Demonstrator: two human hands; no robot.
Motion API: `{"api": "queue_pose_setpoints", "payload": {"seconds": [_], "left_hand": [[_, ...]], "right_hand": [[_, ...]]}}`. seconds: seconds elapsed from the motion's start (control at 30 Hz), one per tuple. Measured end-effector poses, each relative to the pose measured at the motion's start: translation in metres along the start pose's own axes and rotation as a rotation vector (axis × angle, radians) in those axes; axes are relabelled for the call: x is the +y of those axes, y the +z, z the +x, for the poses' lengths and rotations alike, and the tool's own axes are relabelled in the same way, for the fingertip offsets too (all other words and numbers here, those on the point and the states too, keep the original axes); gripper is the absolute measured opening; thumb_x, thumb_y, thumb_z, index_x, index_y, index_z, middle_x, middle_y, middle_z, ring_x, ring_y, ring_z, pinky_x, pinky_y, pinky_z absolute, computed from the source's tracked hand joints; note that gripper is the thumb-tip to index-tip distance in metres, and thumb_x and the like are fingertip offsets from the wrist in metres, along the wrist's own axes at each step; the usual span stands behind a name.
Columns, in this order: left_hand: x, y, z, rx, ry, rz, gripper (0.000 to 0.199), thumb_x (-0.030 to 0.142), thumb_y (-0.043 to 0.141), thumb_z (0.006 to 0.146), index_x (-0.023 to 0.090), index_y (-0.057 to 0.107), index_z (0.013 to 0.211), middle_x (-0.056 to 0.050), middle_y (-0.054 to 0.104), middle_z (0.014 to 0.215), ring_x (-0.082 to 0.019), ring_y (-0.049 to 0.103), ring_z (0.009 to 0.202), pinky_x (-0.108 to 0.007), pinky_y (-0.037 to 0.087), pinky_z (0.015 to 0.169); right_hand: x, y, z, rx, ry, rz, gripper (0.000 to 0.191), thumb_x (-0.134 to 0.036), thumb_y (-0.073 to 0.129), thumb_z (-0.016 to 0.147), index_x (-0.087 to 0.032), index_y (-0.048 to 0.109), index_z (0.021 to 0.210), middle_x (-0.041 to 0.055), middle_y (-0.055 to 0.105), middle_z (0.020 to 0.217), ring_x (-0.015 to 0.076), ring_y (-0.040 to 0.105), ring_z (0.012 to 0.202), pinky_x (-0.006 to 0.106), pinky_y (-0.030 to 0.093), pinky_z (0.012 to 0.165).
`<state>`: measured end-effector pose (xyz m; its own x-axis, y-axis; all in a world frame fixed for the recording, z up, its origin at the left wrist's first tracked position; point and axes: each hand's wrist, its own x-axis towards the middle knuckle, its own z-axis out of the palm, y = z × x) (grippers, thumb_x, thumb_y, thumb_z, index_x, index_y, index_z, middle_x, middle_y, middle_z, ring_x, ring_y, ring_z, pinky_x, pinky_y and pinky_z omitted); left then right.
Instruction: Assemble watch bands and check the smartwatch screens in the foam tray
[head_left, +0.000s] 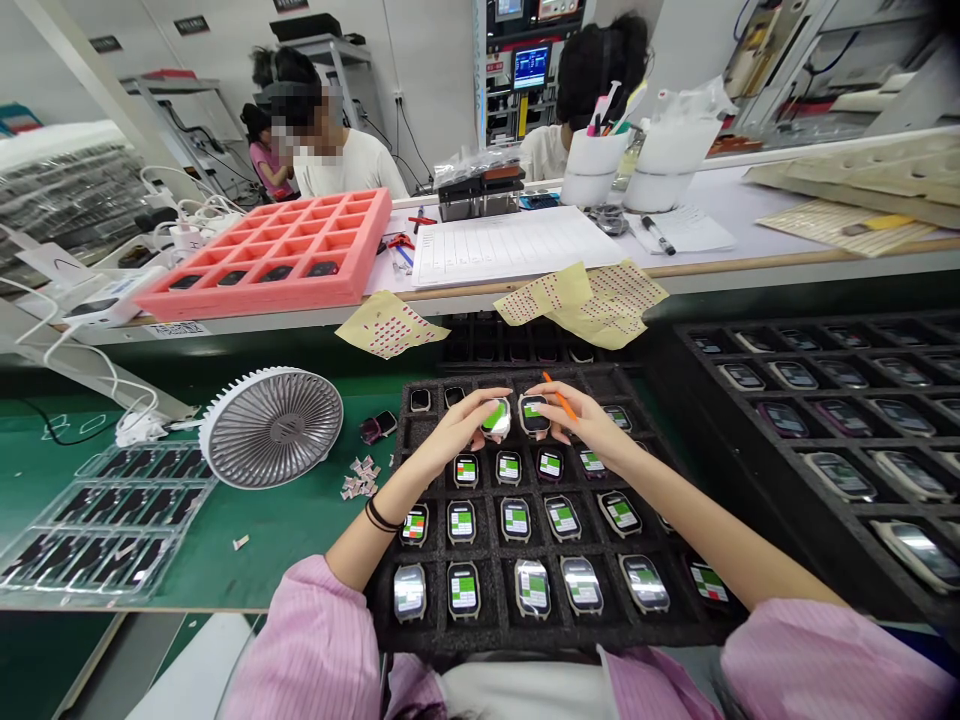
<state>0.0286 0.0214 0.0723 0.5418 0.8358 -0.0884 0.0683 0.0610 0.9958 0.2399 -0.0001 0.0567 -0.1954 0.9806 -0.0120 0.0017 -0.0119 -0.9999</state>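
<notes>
A black foam tray [487,548] lies before me, its compartments filled with several smartwatch bodies whose screens show green, white and some red blocks. Over its far rows, my left hand [469,418] grips one smartwatch [496,420] with a lit green screen. Beside it, my right hand [579,425] has its fingers on another smartwatch [534,414], also lit; whether that one is lifted out of its slot I cannot tell. An orange stick-like tool [561,397] is also tucked in my right hand. A smartwatch [508,467] sits in the row just nearer to me.
A second black tray of watches [817,425] stands right. To the left are a round fan [274,428], small pale pieces [361,478] and clear plastic trays [112,515]. A shelf edge [450,292] crosses ahead, bearing a pink foam tray [277,250] and papers. People sit beyond.
</notes>
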Motion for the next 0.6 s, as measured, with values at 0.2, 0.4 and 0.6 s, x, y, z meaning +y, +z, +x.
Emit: {"api": "queue_pose_setpoints", "payload": {"seconds": [0.2, 0.4, 0.6], "left_hand": [[-0.010, 0.004, -0.002, -0.047, 0.193, 0.207, 0.066, 0.024, 0.070, 0.076, 0.020, 0.043, 0.136, -0.013, 0.052, 0.132, -0.020, 0.060, 0.101, -0.027, 0.052, 0.076], [-0.010, 0.006, 0.001, -0.003, 0.116, 0.151, 0.050, 0.039, 0.062, 0.084, 0.017, 0.052, 0.127, -0.008, 0.063, 0.104, -0.012, 0.059, 0.074, -0.021, 0.047, 0.059], [-0.008, 0.005, 0.004, 0.084, 0.009, 0.087, 0.040, 0.047, 0.052, 0.088, 0.019, 0.064, 0.114, -0.001, 0.056, 0.077, -0.007, 0.042, 0.053, -0.017, 0.031, 0.042]], "right_hand": [[0.003, 0.008, 0.001, -0.014, 0.045, -0.010, 0.039, -0.049, 0.063, 0.079, -0.020, 0.058, 0.106, 0.0038, 0.061, 0.092, 0.0098, 0.057, 0.055, 0.022, 0.037, 0.040], [-0.001, 0.012, -0.002, -0.020, 0.039, -0.042, 0.040, -0.049, 0.062, 0.079, -0.020, 0.061, 0.106, 0.0031, 0.062, 0.091, 0.0078, 0.052, 0.052, 0.022, 0.037, 0.041], [0.001, 0.011, -0.002, -0.012, 0.052, -0.013, 0.039, -0.049, 0.064, 0.078, -0.020, 0.061, 0.104, 0.0025, 0.059, 0.084, 0.0120, 0.058, 0.058, 0.021, 0.036, 0.039]]}}
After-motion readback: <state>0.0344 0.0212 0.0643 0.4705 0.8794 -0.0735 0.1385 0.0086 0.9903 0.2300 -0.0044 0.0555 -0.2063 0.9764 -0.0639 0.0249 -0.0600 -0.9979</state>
